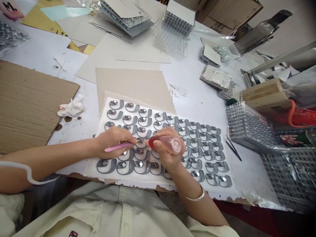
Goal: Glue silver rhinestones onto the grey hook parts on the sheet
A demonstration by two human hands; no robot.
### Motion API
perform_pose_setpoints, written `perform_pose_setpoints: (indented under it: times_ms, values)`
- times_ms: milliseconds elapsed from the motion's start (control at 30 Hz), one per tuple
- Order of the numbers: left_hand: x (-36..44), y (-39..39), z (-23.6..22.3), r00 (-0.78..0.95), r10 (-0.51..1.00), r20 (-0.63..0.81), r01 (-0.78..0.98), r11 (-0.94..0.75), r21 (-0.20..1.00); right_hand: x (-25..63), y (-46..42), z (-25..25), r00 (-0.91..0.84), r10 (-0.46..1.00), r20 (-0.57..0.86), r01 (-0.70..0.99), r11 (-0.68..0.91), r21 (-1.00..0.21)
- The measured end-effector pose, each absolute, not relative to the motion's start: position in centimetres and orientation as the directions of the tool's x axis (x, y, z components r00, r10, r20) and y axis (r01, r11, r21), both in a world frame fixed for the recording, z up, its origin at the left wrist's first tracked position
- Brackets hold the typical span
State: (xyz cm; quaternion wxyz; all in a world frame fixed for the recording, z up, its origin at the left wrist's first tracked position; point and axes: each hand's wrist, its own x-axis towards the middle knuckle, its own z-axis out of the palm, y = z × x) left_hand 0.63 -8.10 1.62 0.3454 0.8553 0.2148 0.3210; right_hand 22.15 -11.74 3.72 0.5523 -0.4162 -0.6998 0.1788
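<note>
Rows of curved grey pieces (114, 167), each bearing a shiny round setting, cover a white sheet (91, 167) on a scuffed white surface (197, 98) as a person works bare-handed. Over the sheet's left half, the left hand (114, 140) has its grip closed on a slender pink stick (118, 147), its tip beside one piece between the hands; near the sheet's middle, the right hand's (170, 158) grip is wrapped around a smooth, translucent bottle (169, 144), red end towards that piece. Flat beige card (133, 84) extends beyond the sheet's far edge, with ribbed brown cardboard (29, 105) and crumpled tissue (71, 107) to its left. Well beyond the sheet's far left corner, a clear plastic bag (13, 36) holds many small, glinting pieces; right of the sheet stand stacked, gridded trays (244, 126), contents too indistinct to tell
</note>
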Motion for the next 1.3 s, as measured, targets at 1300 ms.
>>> perform_pose_setpoints:
  times_ms: [1300]
  values:
    - [0.3,-10.1,3.0,0.739,0.230,0.633,0.007,-0.942,0.335,24.1,-11.1,5.8,0.224,0.974,-0.022,-0.332,0.055,-0.942]
